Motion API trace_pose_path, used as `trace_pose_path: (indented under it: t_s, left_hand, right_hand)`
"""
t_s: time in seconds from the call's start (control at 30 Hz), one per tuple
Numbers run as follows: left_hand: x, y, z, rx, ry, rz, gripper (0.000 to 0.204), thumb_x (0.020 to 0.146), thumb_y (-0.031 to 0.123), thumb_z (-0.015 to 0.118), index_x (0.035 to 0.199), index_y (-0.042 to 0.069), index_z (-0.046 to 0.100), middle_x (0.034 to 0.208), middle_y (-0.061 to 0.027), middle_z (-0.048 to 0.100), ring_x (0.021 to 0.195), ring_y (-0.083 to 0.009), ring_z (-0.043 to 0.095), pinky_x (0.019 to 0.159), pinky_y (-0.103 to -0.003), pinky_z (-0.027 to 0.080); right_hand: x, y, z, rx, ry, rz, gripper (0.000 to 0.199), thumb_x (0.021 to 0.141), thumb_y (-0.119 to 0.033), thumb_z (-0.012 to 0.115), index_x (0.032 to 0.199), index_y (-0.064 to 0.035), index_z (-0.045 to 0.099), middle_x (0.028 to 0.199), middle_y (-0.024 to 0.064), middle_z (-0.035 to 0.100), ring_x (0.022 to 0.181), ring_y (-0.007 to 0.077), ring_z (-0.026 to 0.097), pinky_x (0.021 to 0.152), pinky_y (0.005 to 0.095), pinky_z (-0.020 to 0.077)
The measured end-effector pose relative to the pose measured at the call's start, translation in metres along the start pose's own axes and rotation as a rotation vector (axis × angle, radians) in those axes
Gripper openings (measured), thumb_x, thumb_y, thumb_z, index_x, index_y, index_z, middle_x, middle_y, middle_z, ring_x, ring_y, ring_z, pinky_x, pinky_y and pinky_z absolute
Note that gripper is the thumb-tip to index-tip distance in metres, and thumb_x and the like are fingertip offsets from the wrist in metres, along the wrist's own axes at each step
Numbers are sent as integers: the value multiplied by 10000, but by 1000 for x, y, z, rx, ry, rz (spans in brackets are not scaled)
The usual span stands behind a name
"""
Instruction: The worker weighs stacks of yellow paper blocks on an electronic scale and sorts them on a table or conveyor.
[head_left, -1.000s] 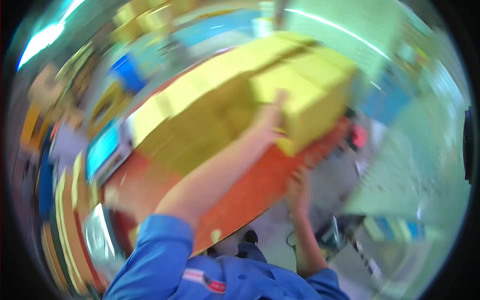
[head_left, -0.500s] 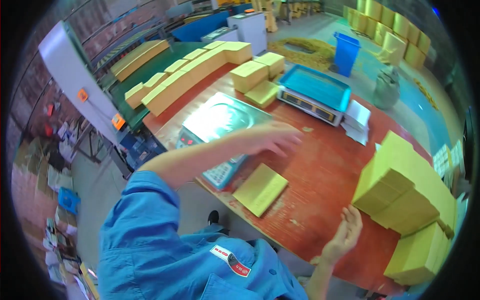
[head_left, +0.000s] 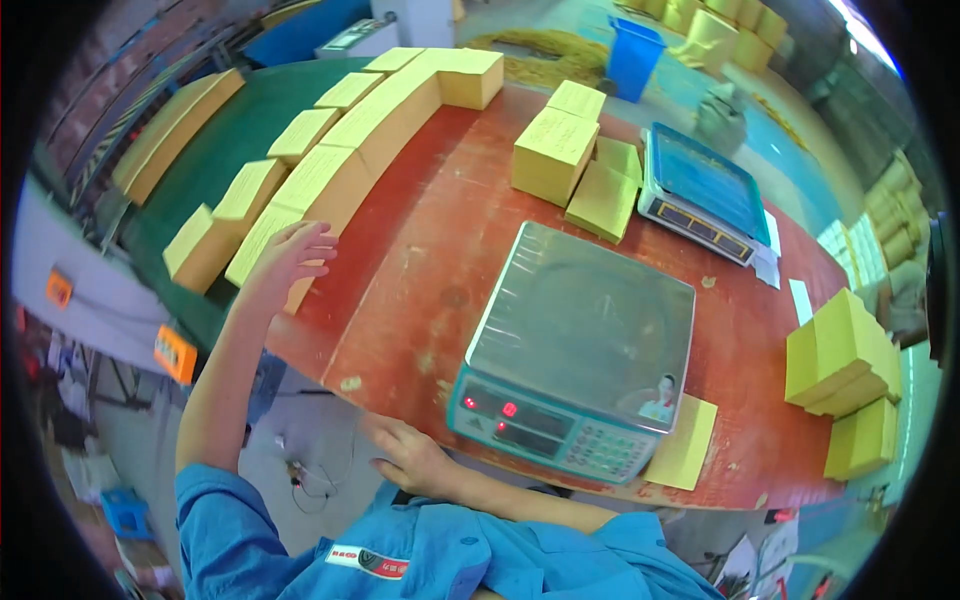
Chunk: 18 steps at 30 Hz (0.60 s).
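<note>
Over the near end of a long row of yellow paper stacks [head_left: 345,150] is my left hand [head_left: 292,258], its fingers apart and nothing held; whether it touches the paper I cannot tell. My right hand [head_left: 405,455] hovers by the near edge of the red table [head_left: 400,340], fingers loosely spread and empty, its forearm lying across my body. Right of both hands stands a counting scale [head_left: 590,310] with a bare metal plate and a teal front with red lit digits. A thin yellow paper stack [head_left: 685,445] lies beside it, partly hidden by it.
A second scale with a blue tray [head_left: 705,185] stands farther back, next to several yellow blocks [head_left: 555,150]. More yellow stacks [head_left: 840,355] stand at the table's right end. A green surface [head_left: 200,225] adjoins on the left. A blue bin [head_left: 632,60] stands on the floor beyond.
My view has turned left. My left hand has gone from beyond the scale to the paper row on the left. My right hand has left the right-hand stacks for the near edge.
</note>
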<state>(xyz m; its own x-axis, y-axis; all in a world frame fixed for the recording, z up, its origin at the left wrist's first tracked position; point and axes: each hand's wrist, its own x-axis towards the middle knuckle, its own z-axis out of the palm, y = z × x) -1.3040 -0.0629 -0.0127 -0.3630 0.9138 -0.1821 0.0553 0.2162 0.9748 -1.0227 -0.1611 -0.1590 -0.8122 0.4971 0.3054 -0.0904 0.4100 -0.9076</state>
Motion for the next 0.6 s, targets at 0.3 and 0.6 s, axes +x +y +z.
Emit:
trace_pose_path:
  t_s: [0.3,0.6]
  left_hand:
    - [244,61,28,642,-108,421,514,928,427,574,1225,9,594,1095,-95,659,1040,-202,611,903,-321,469]
    - [524,74,164,1232,218,604,834,896,665,436,1458,52,378,1538,-202,302,1438,-338,261,1123,-582,237]
  right_hand:
    - [72,30,29,-613,123,195,480,841,-144,571,1299,-8,521,1430,170,447,1365,352,381,1078,453,372]
    - [78,65,13,-453,173,358,520,892,-248,501,1370,-43,471,1457,159,420,1378,333,383,1057,443,394]
